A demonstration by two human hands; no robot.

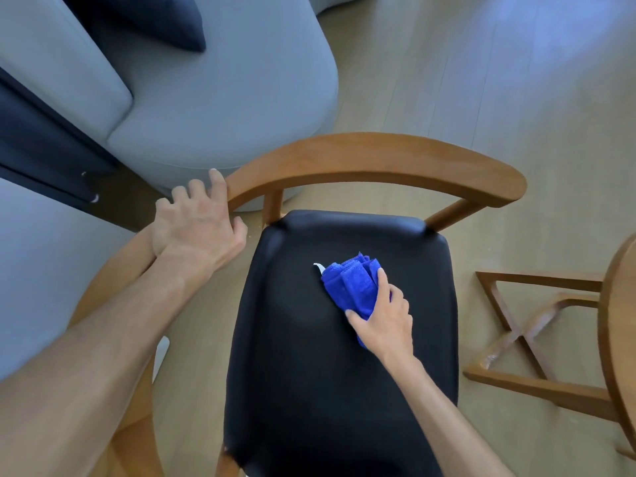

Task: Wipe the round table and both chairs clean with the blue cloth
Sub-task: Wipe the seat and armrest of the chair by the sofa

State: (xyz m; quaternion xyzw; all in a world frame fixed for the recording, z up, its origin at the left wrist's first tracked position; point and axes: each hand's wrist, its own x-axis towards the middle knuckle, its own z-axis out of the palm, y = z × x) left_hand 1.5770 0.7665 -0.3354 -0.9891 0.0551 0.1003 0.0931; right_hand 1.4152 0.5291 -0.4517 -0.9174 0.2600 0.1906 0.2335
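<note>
**Two hands busy, one chair under the cloth**

Two risks stand out to me from here. My right hand (383,316) has its fingers curled round the bunched blue cloth (354,285) and presses it on the black seat (309,373) of the chair (375,156), a little right of the seat's middle. Wadded up like this, the cloth meets the seat with only a small patch, so I judge I could leave strips unwiped, above all near the edges and the back corners. A white tag (318,268) sticks out at the cloth's left end; if it drags under my palm, it may streak rather than clean.

My left hand (198,223) rests on the left end of the curved wooden backrest, fingers loosely bent over it and thumb on the inner side, steadying the chair. If that hold slips while I push hard, the chair could skid on the smooth wood floor (516,98) toward the grey sofa (223,98), or bump the round table (619,339), whose edge shows at the right just beside the seat.

No brand or writing can be read; the tag is too small to tell.
</note>
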